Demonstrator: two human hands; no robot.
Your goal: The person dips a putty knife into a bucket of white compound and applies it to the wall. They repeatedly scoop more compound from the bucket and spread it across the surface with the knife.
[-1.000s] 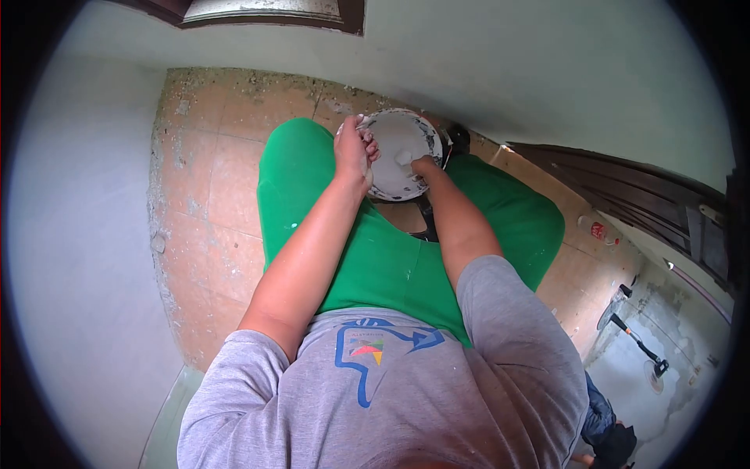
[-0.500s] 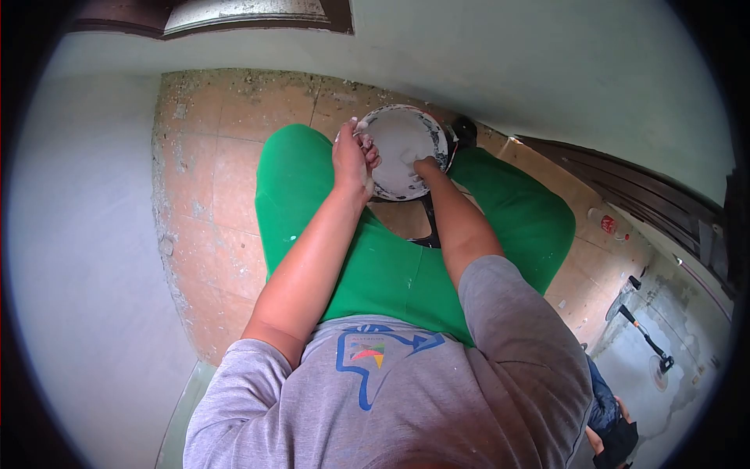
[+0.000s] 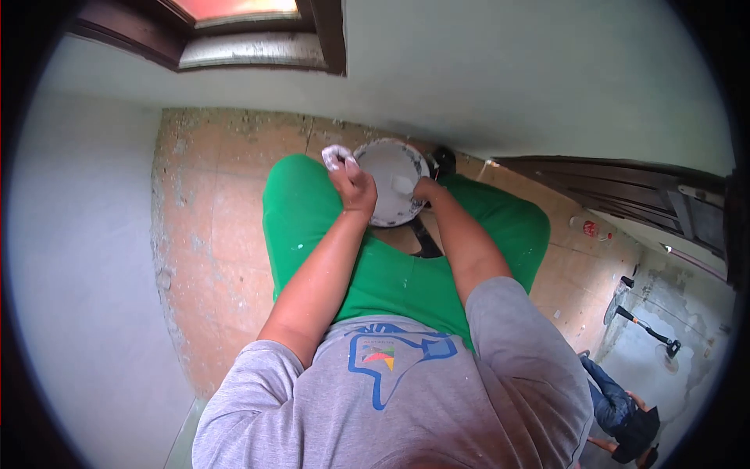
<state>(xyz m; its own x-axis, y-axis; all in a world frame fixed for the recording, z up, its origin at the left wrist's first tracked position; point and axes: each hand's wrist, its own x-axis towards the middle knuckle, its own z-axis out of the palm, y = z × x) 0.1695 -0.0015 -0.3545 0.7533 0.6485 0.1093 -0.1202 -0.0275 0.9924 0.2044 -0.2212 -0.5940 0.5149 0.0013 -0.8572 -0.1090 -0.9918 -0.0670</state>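
Note:
A round bucket (image 3: 376, 205) of white paste, its rim marked with dark smears, stands between my green-trousered knees. My left hand (image 3: 353, 186) is raised by its left rim, palm turned up. Its fingers are curled in and thickly coated with white. My right hand (image 3: 424, 190) is closed at the right rim, its fingers mostly hidden. Beside its fingers a pale flat shape (image 3: 402, 185) shows in the paste; I cannot tell whether the hand grips it.
Pinkish floor tiles (image 3: 211, 250) with white splashes surround me. Pale walls (image 3: 469, 86) rise ahead and left, below a brown window frame (image 3: 332, 39). A dark louvred panel (image 3: 625, 187), a red-and-white container (image 3: 588, 227), a long-handled tool (image 3: 644, 332) and another person (image 3: 617, 414) are at right.
The view has tilted upward, showing more of the window. My left hand has turned, its white-coated fingers now left of the rim. My right hand stays at the right rim.

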